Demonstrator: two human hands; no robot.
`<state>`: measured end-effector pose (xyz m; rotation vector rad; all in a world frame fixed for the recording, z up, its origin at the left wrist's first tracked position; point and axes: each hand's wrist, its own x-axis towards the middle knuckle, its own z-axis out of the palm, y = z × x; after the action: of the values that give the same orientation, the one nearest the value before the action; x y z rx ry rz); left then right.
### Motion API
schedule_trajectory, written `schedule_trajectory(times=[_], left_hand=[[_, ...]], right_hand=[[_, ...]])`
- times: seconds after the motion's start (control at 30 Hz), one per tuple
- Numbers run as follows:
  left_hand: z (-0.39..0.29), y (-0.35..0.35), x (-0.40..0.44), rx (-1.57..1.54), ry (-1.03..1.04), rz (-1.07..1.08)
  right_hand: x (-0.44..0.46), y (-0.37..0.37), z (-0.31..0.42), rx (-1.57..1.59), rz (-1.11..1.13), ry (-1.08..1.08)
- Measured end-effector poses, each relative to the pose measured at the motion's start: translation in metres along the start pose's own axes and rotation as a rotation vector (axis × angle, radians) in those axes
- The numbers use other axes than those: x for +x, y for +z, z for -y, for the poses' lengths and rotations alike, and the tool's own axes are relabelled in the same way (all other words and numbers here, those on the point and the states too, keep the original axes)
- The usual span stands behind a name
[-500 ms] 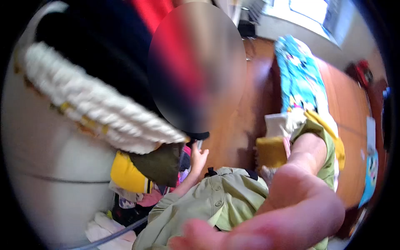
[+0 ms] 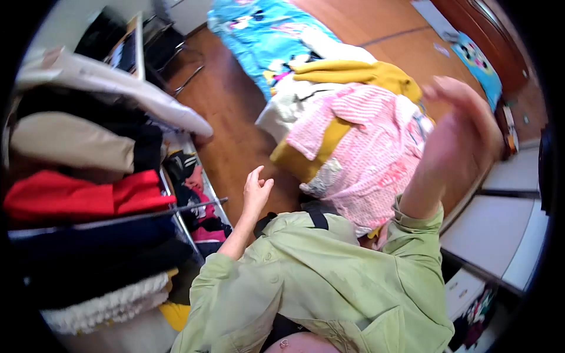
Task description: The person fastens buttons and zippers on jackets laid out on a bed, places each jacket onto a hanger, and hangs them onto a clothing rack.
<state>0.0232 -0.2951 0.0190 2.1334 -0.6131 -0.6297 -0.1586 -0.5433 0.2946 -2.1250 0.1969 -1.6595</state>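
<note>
My left hand (image 2: 256, 191) is held over the brown floor with its fingers apart and nothing in it. It is nearest to a rack of folded garments on the left, where a red garment (image 2: 88, 194) and a beige one (image 2: 73, 141) hang. My right hand (image 2: 462, 123) is raised at the right, blurred, its fingers stretched and slightly curved, with no object visible in it. Below and left of it lies a pink patterned garment (image 2: 371, 159) on a pile with a mustard garment (image 2: 365, 73) and a white cloth (image 2: 282, 109).
A blue printed cloth (image 2: 253, 35) lies behind the pile on a brown wooden surface (image 2: 376, 26). A metal rail (image 2: 200, 205) sticks out from the rack, above a basket of dark and pink clothes (image 2: 206, 220). White drawers (image 2: 491, 232) stand at the right.
The view has swung so that the rack and pink garment show more fully. My right hand has moved from close at the bottom up to the right. My left hand stays empty.
</note>
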Motion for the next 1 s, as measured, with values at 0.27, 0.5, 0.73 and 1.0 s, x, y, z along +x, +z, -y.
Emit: schedule_trajectory(times=[0.27,0.5,0.73,1.0], left_hand=[[-0.023,0.084,0.052,0.209,0.146,0.392],[-0.08,0.157,0.141,0.242,0.419,0.508],[-0.125,0.205,0.206,0.24,0.601,0.42],[-0.141,0.238,0.241,0.675,0.444,0.484]], right_hand=[[-0.313,-0.138,-0.161,-0.702,-0.018,1.164],[-0.412,-0.152,-0.162,-0.866,-0.074,1.536],[-0.374,-0.124,-0.165,-1.008,0.028,1.759],[-0.368,-0.197,-0.268,-1.157,0.1,1.385]])
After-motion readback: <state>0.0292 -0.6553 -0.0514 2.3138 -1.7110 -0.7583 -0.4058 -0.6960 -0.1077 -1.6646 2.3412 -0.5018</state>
